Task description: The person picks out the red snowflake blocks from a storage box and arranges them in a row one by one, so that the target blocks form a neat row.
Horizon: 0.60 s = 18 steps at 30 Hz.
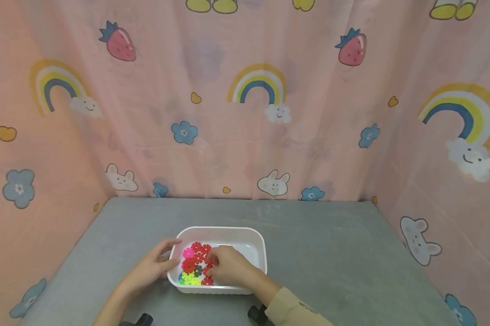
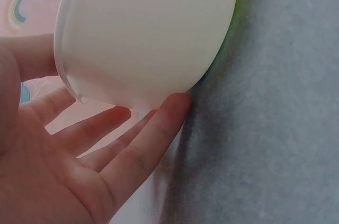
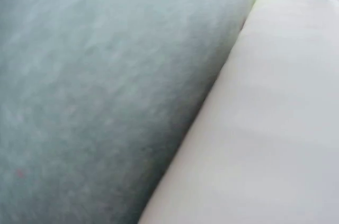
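A white plastic tub [image 1: 224, 290] stands on the grey table, with red, pink, yellow and other flower-shaped plastic pieces [image 1: 189, 265] gathered in its left half. My left hand [image 1: 149, 268] grips the tub's left end; in the left wrist view its thumb goes over the rim and fingers [image 2: 143, 155] lie against the outer wall. Reaching in over the near right side, my right hand [image 1: 230, 267] has its fingers bent down among the red pieces. I cannot tell whether it pinches one. In the right wrist view the tub's wall [image 3: 254, 128] covers most of that hand.
The grey table [image 1: 330, 253] extends on both sides of the tub. A pink patterned curtain [image 1: 237, 149] closes off the back and both sides. Dark objects [image 1: 144, 319] show below each wrist at the front. In the tub, its white floor [image 1: 249, 251] shows at the right.
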{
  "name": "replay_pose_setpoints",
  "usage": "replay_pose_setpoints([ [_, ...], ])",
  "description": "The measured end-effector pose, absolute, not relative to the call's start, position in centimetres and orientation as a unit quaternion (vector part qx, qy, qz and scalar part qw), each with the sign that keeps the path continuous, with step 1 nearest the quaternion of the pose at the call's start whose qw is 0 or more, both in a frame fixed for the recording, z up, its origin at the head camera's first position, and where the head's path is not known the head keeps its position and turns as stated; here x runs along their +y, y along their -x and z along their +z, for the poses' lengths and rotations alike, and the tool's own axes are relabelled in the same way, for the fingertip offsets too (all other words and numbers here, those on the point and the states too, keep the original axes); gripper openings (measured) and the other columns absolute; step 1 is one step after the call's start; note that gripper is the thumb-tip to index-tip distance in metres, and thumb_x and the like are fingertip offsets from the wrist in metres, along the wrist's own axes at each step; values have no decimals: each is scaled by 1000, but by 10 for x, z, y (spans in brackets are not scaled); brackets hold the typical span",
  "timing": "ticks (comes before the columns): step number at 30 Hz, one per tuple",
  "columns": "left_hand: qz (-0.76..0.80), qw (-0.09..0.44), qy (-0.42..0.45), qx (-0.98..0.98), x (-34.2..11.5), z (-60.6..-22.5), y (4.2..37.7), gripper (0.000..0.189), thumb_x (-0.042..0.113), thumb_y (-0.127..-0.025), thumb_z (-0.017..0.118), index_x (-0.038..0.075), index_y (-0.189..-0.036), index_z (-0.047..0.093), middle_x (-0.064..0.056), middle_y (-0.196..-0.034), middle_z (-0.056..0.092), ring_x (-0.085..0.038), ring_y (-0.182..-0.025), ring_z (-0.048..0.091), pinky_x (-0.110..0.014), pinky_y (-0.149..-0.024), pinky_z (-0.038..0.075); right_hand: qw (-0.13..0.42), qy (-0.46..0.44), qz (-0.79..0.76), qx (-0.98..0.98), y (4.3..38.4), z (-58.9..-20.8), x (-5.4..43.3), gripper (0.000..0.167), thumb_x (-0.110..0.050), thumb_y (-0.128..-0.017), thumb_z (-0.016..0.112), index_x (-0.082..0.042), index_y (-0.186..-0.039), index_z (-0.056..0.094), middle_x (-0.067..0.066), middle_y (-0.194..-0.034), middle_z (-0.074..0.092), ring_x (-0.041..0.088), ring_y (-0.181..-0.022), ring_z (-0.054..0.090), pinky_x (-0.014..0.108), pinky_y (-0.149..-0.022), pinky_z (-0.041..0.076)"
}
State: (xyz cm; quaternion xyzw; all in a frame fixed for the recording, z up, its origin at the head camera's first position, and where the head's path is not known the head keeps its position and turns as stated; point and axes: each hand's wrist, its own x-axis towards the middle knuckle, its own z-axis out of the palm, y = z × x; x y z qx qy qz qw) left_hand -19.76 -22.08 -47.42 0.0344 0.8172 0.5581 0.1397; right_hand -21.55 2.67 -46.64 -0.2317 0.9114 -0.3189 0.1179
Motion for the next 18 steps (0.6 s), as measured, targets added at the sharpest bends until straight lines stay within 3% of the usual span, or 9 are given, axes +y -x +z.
replay_pose_setpoints([
  [18,557,142,-32,817,-221,-471,196,58,22,-97,68,13,-149,44,-29,-158,30,-55,-137,41,-48,-88,59,132,251,-290,914,219,-469,26,19,-12,-81,83,-15,-97,75,-6,-77,51,7,-72,47,24,-67,42],
])
